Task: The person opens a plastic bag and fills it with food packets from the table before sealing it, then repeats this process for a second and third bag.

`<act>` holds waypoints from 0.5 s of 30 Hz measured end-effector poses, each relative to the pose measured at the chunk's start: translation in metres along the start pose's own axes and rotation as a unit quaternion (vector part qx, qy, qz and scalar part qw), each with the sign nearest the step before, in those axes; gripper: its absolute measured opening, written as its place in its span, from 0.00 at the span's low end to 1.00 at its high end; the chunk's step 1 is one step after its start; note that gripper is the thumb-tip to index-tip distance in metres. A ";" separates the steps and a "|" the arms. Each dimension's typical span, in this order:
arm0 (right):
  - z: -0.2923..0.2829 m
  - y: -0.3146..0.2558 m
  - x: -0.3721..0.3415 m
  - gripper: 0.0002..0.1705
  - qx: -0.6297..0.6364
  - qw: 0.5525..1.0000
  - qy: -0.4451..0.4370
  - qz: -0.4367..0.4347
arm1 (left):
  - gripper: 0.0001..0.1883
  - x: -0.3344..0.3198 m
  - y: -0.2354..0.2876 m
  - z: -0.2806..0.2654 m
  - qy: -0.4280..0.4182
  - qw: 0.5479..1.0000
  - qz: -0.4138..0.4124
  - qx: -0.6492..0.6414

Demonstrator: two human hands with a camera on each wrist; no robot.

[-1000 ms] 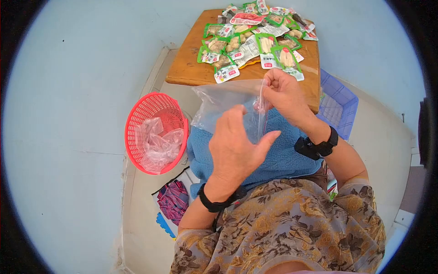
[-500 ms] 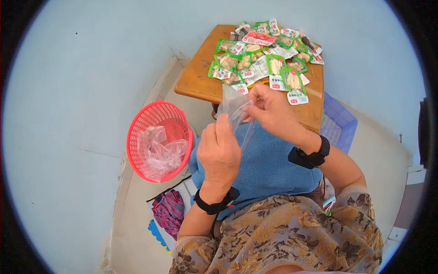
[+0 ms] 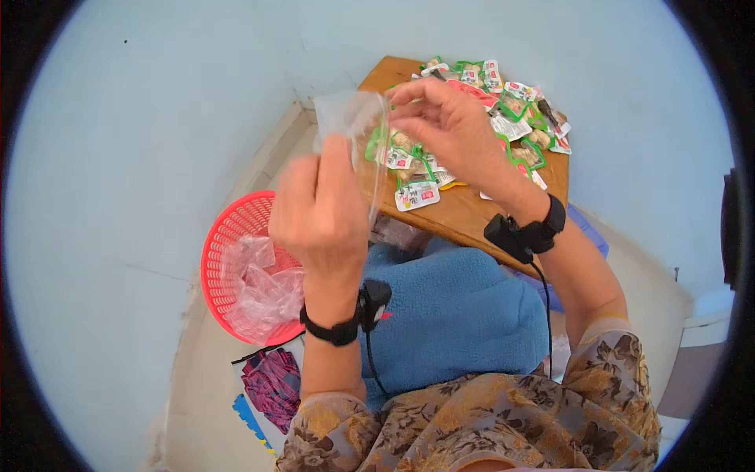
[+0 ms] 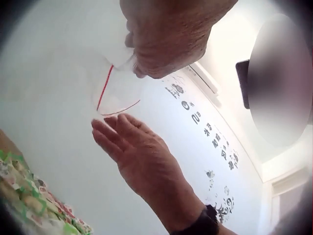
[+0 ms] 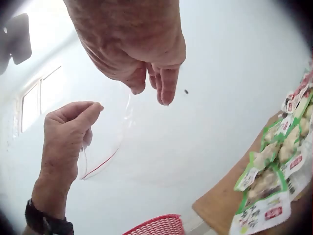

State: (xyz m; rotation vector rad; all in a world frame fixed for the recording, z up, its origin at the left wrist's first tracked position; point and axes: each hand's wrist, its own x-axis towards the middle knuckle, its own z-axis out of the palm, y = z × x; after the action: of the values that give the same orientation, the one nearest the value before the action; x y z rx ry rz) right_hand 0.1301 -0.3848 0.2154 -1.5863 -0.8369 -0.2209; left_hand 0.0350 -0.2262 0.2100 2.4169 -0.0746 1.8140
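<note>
A clear plastic zip bag (image 3: pixel 346 114) with a red line along its mouth is held up in front of me. My left hand (image 3: pixel 318 208) pinches its near side between thumb and fingers, as the right wrist view also shows at the left hand (image 5: pixel 63 132). My right hand (image 3: pixel 456 134) is at the bag's right edge, fingers fairly straight and thumb apart. In the left wrist view, the right hand (image 4: pixel 146 159) has its fingertips close by the red-lined mouth of the bag (image 4: pixel 110 93).
Several green-edged food packets (image 3: pixel 417 197) lie heaped on a wooden table (image 3: pixel 480 219). A red basket (image 3: pixel 216 271) with crumpled clear plastic (image 3: pixel 255 291) stands at the left. Blue cloth (image 3: pixel 456 322) covers the lap. Behind the table is a purple-blue crate (image 3: pixel 590 228).
Both hands have risen with the bag, the left moving leftward. The right hand's fingers, which pinched the bag's edge before, have spread apart. The head view has shifted slightly.
</note>
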 end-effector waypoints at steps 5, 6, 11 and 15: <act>-0.023 0.054 0.008 0.09 -0.187 0.980 0.034 0.055 | 0.04 -0.006 -0.031 0.073 -0.039 0.998 -0.046 0.005; -0.021 0.063 0.003 0.09 -0.207 0.977 0.015 0.054 | 0.04 -0.016 -0.035 0.086 -0.040 0.998 -0.053 0.005; 0.001 0.097 -0.012 0.17 -0.326 0.939 -0.106 -0.013 | 0.03 -0.069 -0.034 0.131 -0.126 0.974 -0.167 -0.085; 0.028 0.120 -0.020 0.30 -0.471 0.867 -0.164 0.002 | 0.03 -0.069 -0.034 0.133 -0.124 0.970 -0.191 -0.086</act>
State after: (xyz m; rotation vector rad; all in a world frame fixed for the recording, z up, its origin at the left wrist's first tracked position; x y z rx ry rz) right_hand 0.1815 -0.3627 0.1039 -2.5994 -1.0614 -0.4023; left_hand 0.1466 -0.2112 0.1051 2.3241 0.1921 1.2846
